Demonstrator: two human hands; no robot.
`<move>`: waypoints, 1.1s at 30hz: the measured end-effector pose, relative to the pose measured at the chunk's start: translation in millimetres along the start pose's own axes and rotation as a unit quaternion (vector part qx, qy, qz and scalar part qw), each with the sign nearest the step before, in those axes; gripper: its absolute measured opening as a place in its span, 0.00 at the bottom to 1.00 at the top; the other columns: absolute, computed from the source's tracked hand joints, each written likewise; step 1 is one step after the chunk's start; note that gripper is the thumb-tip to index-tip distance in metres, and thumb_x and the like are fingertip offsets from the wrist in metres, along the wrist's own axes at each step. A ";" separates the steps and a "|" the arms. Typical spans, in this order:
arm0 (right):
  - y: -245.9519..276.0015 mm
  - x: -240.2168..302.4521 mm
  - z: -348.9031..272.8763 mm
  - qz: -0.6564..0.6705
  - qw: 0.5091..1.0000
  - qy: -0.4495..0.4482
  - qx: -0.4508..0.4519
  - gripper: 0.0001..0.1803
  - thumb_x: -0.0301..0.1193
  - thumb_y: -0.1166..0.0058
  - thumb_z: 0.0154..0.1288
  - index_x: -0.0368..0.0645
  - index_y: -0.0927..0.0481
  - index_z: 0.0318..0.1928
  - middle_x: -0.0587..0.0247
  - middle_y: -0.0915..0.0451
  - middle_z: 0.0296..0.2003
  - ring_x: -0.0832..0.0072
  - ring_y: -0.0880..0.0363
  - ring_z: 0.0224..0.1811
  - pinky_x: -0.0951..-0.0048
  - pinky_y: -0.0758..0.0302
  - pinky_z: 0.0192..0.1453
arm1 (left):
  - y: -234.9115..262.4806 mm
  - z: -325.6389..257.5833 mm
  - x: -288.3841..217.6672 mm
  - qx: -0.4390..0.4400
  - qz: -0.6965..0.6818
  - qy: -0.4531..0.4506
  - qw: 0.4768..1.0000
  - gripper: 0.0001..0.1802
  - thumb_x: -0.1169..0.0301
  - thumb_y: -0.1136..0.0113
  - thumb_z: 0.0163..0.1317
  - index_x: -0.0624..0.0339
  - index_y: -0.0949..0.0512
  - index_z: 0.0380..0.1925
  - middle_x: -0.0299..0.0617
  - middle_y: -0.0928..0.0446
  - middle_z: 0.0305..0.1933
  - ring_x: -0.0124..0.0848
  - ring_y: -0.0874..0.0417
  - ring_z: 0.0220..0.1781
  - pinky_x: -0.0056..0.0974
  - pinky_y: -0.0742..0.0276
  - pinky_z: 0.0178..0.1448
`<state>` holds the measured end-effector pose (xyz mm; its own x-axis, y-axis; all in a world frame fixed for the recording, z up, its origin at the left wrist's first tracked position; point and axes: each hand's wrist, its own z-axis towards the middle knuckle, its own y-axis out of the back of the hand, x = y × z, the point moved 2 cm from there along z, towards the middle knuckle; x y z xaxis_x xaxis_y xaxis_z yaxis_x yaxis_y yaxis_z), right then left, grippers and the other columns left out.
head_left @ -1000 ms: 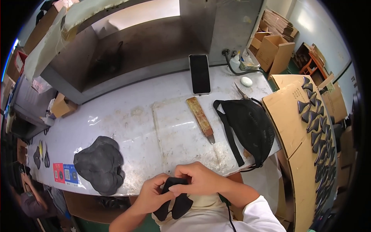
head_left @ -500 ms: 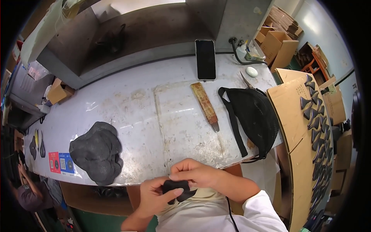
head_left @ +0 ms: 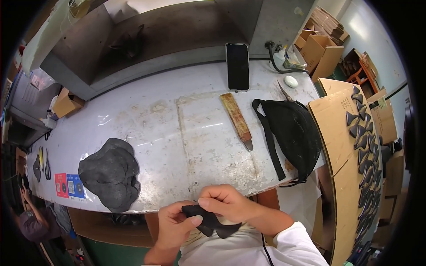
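Observation:
My left hand (head_left: pixel 174 224) is closed on a black, thin, curved piece (head_left: pixel 205 223), its thumb pressed on the upper face. My right hand (head_left: pixel 224 201) pinches the piece's upper edge, fingers closed together; their tips are partly hidden. The piece hangs over my lap, just off the table's front edge, with a pointed tail and a notch on its lower side. To the left on the table lies a heap of dark grey, rounded, layered pieces (head_left: pixel 109 174). A knife with a worn, wrapped handle (head_left: pixel 236 117) lies ahead of my right hand.
On the table (head_left: pixel 151 119) lie a phone (head_left: pixel 238 66), a black strapped bag (head_left: pixel 290 137), a pointed metal tool (head_left: pixel 284 90) and a white oval object (head_left: pixel 290 81). Cardboard (head_left: pixel 333 128) carrying several black shaped pieces (head_left: pixel 366 150) stands at right. Another person (head_left: pixel 40 221) is at far left.
The black piece has turned and opened out between my hands, so more of its curved outline and pointed tail shows. My right hand has moved slightly right and down, still gripping it.

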<state>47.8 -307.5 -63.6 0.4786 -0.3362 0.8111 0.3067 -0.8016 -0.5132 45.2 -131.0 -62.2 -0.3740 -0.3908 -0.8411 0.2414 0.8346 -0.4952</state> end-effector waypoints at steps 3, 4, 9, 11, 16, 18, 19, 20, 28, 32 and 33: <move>-11.1 7.5 0.3 -0.278 0.905 0.282 -0.154 0.15 0.34 0.53 0.75 0.37 0.28 0.31 0.69 0.31 0.20 0.81 0.34 0.23 0.75 0.37 0.28 | 3.3 7.1 6.1 0.005 -0.122 0.062 0.991 0.13 0.84 0.34 0.54 0.71 0.21 0.42 0.45 0.18 0.40 0.29 0.17 0.40 0.33 0.21 0.47; -6.6 7.5 -0.1 -0.277 0.906 0.282 -0.154 0.15 0.34 0.53 0.75 0.37 0.28 0.31 0.69 0.31 0.20 0.81 0.34 0.23 0.75 0.37 0.28 | 6.0 10.3 11.6 0.011 -0.157 0.082 0.984 0.13 0.83 0.34 0.55 0.70 0.21 0.42 0.45 0.18 0.40 0.29 0.17 0.40 0.34 0.20 0.47; -1.4 19.0 -6.5 -0.256 0.952 0.157 -0.064 0.17 0.35 0.55 0.76 0.36 0.30 0.30 0.65 0.30 0.19 0.77 0.32 0.22 0.71 0.35 0.27 | 6.4 16.6 14.6 -0.033 -0.148 0.080 0.985 0.12 0.80 0.34 0.57 0.68 0.23 0.42 0.44 0.18 0.39 0.29 0.17 0.37 0.33 0.19 0.45; -0.4 24.7 -8.8 -0.355 0.915 0.176 -0.073 0.18 0.36 0.55 0.76 0.36 0.29 0.30 0.69 0.28 0.19 0.82 0.30 0.23 0.70 0.35 0.26 | 7.1 17.2 15.2 -0.024 -0.142 0.089 0.985 0.12 0.79 0.34 0.58 0.67 0.23 0.42 0.43 0.18 0.38 0.29 0.17 0.37 0.33 0.19 0.44; 8.9 -12.2 1.0 -0.054 0.993 0.102 -0.035 0.15 0.33 0.52 0.74 0.38 0.28 0.30 0.60 0.29 0.19 0.71 0.30 0.20 0.71 0.34 0.27 | 2.5 23.5 15.4 0.021 -0.156 0.124 0.980 0.12 0.75 0.33 0.58 0.66 0.24 0.40 0.43 0.18 0.37 0.30 0.15 0.37 0.35 0.16 0.42; 6.8 -13.1 -0.6 -0.282 0.910 0.268 -0.143 0.17 0.35 0.54 0.76 0.38 0.28 0.30 0.68 0.28 0.18 0.80 0.32 0.20 0.74 0.34 0.25 | 6.0 24.0 19.7 -0.011 -0.184 0.150 0.971 0.12 0.74 0.33 0.58 0.66 0.23 0.39 0.42 0.18 0.37 0.30 0.15 0.36 0.34 0.16 0.41; 5.1 -14.7 -0.3 -0.256 0.922 0.243 -0.157 0.19 0.36 0.54 0.77 0.37 0.27 0.28 0.73 0.28 0.19 0.84 0.33 0.21 0.77 0.36 0.25 | 5.0 23.5 21.5 -0.010 -0.184 0.153 0.971 0.12 0.74 0.33 0.58 0.66 0.23 0.39 0.42 0.18 0.37 0.30 0.15 0.36 0.34 0.16 0.41; 7.8 -15.6 -1.9 -0.256 0.922 0.244 -0.159 0.19 0.36 0.54 0.77 0.37 0.27 0.28 0.73 0.28 0.19 0.84 0.33 0.21 0.77 0.36 0.25 | 5.8 23.5 22.4 -0.036 -0.180 0.137 0.974 0.12 0.74 0.33 0.57 0.65 0.23 0.39 0.42 0.18 0.37 0.30 0.15 0.36 0.34 0.16 0.41; 7.9 -19.4 -9.6 -0.039 0.998 0.030 0.050 0.20 0.41 0.52 0.76 0.38 0.20 0.32 0.78 0.28 0.25 0.91 0.35 0.28 0.83 0.37 0.29 | 10.1 24.0 26.1 -0.034 -0.147 0.063 0.987 0.12 0.75 0.32 0.56 0.63 0.23 0.38 0.41 0.18 0.35 0.30 0.16 0.34 0.34 0.18 0.42; 9.0 -24.8 -10.7 0.112 0.993 -0.047 0.010 0.20 0.39 0.49 0.75 0.37 0.22 0.29 0.78 0.28 0.24 0.90 0.34 0.26 0.81 0.36 0.28 | 3.5 25.9 18.2 -0.033 -0.170 0.050 0.984 0.09 0.80 0.35 0.57 0.65 0.23 0.38 0.44 0.17 0.36 0.30 0.17 0.36 0.34 0.20 0.43; 15.4 -23.4 -10.3 0.017 0.995 -0.041 0.084 0.20 0.40 0.49 0.74 0.37 0.22 0.28 0.78 0.29 0.22 0.90 0.34 0.25 0.81 0.36 0.27 | 4.7 23.8 18.4 -0.047 -0.159 0.048 0.985 0.10 0.79 0.34 0.57 0.65 0.23 0.38 0.44 0.17 0.36 0.30 0.16 0.36 0.34 0.20 0.43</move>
<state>32.9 -317.0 -87.6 0.5542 -0.3140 0.7709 0.4194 -0.6946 -0.5845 60.7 -143.5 -85.2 -0.5023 -0.6037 -0.6190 0.0163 0.7092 -0.7049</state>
